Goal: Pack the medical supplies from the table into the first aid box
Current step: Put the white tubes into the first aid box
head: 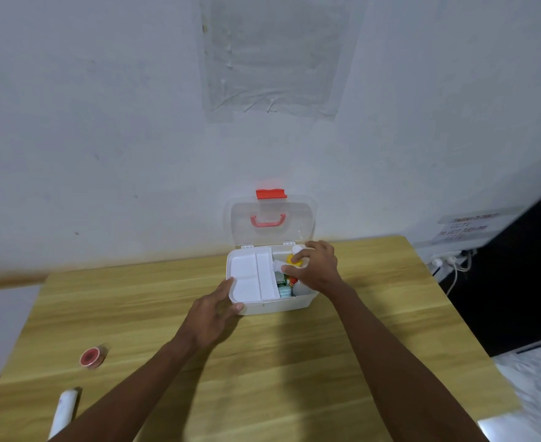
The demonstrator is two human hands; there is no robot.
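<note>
The white first aid box (275, 306) stands on the wooden table (262, 362) with its clear lid (272, 223) raised against the wall. A white inner tray (253, 277) covers the box's left half. My left hand (213, 314) grips the box's front left corner. My right hand (315, 266) reaches into the right half, fingers closed on a small bottle with a yellow cap (289, 261). Several other supplies lie beneath it, partly hidden. A red tape roll (93, 357) and a white tube (64, 409) lie at the table's near left.
A white wall rises right behind the box. To the right of the table stands a dark surface with a power strip and cables (451, 263). The table's right edge runs close to my right forearm.
</note>
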